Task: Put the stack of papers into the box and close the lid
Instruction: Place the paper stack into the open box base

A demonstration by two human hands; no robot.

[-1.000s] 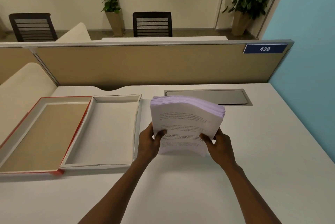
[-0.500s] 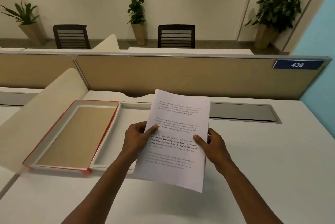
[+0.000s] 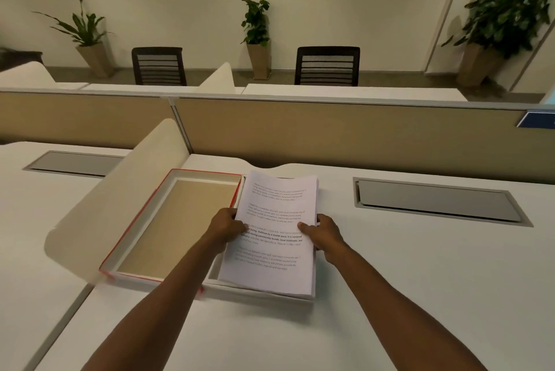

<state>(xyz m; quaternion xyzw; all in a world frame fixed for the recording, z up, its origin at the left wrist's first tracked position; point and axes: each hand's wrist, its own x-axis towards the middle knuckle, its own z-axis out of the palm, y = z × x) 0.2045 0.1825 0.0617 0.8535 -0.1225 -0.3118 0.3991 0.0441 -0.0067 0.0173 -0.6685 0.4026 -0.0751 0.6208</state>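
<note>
A stack of printed white papers point(image 3: 277, 214) lies flat over the white box tray point(image 3: 258, 289), its near end down inside the tray and its far end reaching the tray's far rim. My left hand point(image 3: 225, 228) grips the stack's left edge, thumb on the top sheet. At the right edge my right hand point(image 3: 323, 235) holds the same stack. The box's red-edged lid point(image 3: 180, 226) lies open to the left of the tray, brown inside facing up.
A curved cream divider point(image 3: 120, 199) rises just left of the lid. A grey cable hatch point(image 3: 435, 202) is set into the white desk point(image 3: 390, 295) at the right. A tan partition point(image 3: 330, 133) closes off the desk's far edge.
The stack went from standing upright on the desk right of the box, to tilted up in the air, to lying flat over the tray. Both hands moved left with it.
</note>
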